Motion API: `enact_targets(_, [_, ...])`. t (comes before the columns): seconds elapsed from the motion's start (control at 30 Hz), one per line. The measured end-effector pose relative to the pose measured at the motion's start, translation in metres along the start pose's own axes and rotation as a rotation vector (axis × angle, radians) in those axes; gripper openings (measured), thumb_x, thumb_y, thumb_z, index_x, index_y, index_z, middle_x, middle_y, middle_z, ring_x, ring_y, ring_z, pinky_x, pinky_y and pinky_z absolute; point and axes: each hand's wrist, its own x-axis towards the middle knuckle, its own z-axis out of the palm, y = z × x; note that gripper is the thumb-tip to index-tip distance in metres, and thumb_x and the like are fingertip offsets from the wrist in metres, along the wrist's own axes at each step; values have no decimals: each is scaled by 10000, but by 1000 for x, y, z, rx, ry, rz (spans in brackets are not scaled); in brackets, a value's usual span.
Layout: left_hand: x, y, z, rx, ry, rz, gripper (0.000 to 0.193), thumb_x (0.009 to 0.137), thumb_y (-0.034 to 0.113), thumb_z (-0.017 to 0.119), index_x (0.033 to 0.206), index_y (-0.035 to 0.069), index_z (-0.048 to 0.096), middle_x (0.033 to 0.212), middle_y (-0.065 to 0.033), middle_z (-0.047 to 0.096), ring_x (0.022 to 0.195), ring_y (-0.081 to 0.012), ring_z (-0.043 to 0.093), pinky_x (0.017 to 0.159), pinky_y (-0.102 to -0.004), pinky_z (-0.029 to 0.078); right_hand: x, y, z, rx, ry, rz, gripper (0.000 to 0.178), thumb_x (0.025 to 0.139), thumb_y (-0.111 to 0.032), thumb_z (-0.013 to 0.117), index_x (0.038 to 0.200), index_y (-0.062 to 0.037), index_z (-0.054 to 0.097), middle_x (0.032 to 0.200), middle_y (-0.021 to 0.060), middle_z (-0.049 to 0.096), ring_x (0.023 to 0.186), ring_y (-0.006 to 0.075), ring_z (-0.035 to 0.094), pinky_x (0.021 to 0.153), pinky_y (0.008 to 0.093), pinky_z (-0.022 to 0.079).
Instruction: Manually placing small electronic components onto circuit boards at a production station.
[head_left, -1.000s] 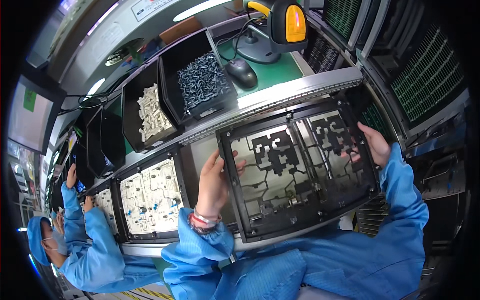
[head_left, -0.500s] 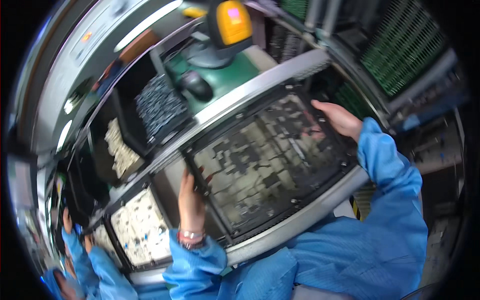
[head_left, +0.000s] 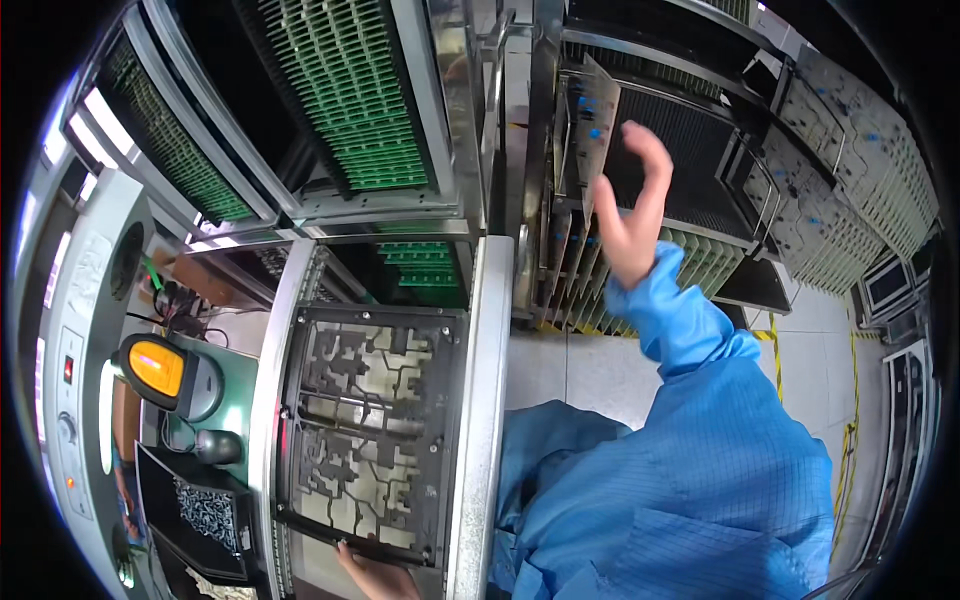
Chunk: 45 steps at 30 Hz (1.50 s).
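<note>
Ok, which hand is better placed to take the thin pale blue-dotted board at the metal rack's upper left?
Likely the right hand: it's open beside that thin pale board, contact unclear. The left hand is away at the black rectangular frame.

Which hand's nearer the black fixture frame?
Left. Left hand is at the fixture frame, by its lower pictured edge; right hand is well away, beside a circuit board.

Free space above floor (head_left: 585, 370), board (head_left: 602, 110) beside fingers (head_left: 657, 165)
</note>
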Motion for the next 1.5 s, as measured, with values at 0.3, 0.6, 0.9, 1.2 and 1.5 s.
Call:
enact_targets(0.3, [-8, -11, -1, 305, 175, 397, 610, 933, 357, 372, 1435, 97, 141, 1418, -195, 278, 1340, -295, 250, 1072, -408, 174, 18, 68, 37, -24, 109, 129, 633, 780, 109, 446, 1385, -37, 328, 1342, 177, 428, 1240, 313, 426, 1025, 346, 333])
enact_targets(0.6, [-71, 25, 56, 335, -78, 728, 570, 813, 37, 408, 1378, 57, 333, 1420, -97, 319, 1259, -239, 352, 1033, -351, 282, -23, -89, -40, 473, 371, 304, 605, 834, 73, 541, 1388, 20, 304, 1367, 185, 398, 1204, 267, 445, 999, 359, 391])
enact_targets(0.9, [-92, 28, 149, -306, -1127, -66, 526, 979, 389, 385, 1336, 2, 361, 1179, -132, 566, 1053, -211, 564, 924, -330, 438, -20, -231, -76, 867, 700, 48, 522, 784, 7, 533, 1287, -49, 405, 1241, 230, 458, 1070, 384, 503, 920, 535, 423])
enact_targets(1.2, [-64, 63, 55, -328, -718, 183, 224, 918, 142, 532, 1109, 30, 567, 1019, -11, 621, 864, -111, 599, 778, -245, 481, -29, -109, -70, 1366, -146, 628, 475, 899, -233, 436, 1335, -48, 391, 1338, 172, 433, 1148, 326, 500, 984, 455, 401])
enact_targets(1.5, [-31, 79, -43, 84, -314, 191, 168, 898, 82, 535, 1021, -4, 610, 867, -26, 651, 724, -72, 615, 656, -202, 502, -59, -127, 60, 1276, -910, 124, 543, 945, -359, 393, 1342, 11, 369, 1308, 174, 481, 1136, 293, 529, 987, 392, 406])
